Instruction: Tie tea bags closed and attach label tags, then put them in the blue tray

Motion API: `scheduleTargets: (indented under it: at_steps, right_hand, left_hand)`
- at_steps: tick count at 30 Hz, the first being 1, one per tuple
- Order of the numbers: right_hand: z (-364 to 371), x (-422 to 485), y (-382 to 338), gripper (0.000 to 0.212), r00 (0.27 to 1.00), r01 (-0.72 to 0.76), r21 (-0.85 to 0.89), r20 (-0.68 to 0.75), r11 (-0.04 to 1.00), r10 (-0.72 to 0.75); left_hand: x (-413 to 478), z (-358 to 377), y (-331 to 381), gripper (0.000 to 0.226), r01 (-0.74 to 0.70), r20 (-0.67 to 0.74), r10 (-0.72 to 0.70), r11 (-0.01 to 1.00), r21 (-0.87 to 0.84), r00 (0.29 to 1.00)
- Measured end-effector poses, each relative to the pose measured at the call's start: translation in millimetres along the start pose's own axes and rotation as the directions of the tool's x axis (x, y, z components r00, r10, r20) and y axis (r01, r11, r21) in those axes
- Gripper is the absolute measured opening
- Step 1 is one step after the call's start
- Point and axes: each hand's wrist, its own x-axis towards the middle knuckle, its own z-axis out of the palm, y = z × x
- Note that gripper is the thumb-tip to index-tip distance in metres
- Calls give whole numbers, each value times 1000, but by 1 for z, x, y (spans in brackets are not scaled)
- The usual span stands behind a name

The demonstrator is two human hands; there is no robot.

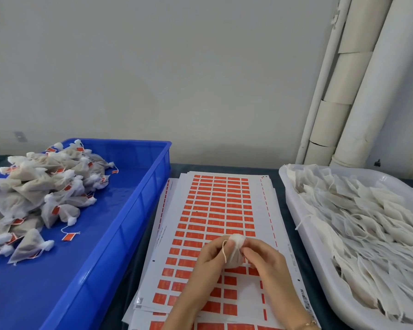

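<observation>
Left hand point(208, 260) and right hand point(265, 263) both pinched the small white mesh tea bag point(237, 242) at its gathered neck, centre near, over the white sheet of orange label stickers point(219, 201). The thin cream string point(224, 252) looped loose over the left fingers; it likely could slip before cinching, so the neck reopens. No tag was visible, and the bag was not yet in the blue plastic tray point(153, 186) at left.

We see a dark blue-grey cloth-covered surface point(224, 168) running along the pale wall, and three things lie directly on it, side by side. On the left sits a shallow blue plastic tray point(153, 186); just beside it, in the middle, lies a loosely fanned stack of white paper sheets printed with rows of red-orange labels point(219, 198). On the right, we find a white rounded plastic tray point(290, 194), set slightly apart from the stack.
</observation>
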Motion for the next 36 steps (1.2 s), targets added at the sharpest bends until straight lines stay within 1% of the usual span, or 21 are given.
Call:
scheduleTargets:
  at_steps: [3,6,9,13,17,20,22,24,27,28,31,36]
  right_hand:
    - [-2,2,1,17,998,-20,29,-53,999,21]
    - [-3,1,2,17,997,-23,52,-77,998,27]
    - [-4,1,1,17,994,-4,85,-107,996,13]
    - [-3,1,1,16,992,57,72,-121,996,-48]
    - [-3,0,2,15,983,144,34,-122,989,-139]
    - [-5,1,3,9,963,224,-32,-149,974,-226]
    - [-6,0,5,7,956,253,-74,-135,965,-261]
    - [-4,-3,7,10,943,294,-176,-107,939,-315]
    - [1,-7,9,14,886,393,-427,-61,814,-459]
    - [2,-7,9,16,874,403,-473,-55,783,-483]
    - [2,-7,8,21,863,397,-508,-76,764,-499]
    - [2,-7,8,24,859,399,-534,-66,745,-508]
  left_hand:
    - [1,0,-4,28,20,-22,-21,1000,-10,1000]
    - [3,1,-7,22,84,-61,-87,995,-50,994]
    - [7,1,-11,22,142,-92,-151,985,-94,984]
    - [9,1,-14,23,189,-82,-209,960,-205,974]
    - [10,1,-13,33,218,-65,-248,928,-301,967]
    - [10,1,-12,36,222,-68,-258,917,-332,964]
    - [9,1,-12,37,229,-64,-265,913,-338,962]
    - [9,1,-11,37,237,-59,-276,903,-358,959]
    - [10,0,-12,35,242,-53,-283,891,-385,958]
    - [10,0,-12,34,240,-48,-280,889,-390,959]
    - [10,-1,-12,35,237,-52,-278,889,-392,959]
    - [8,-1,-9,27,208,-54,-246,902,-379,968]
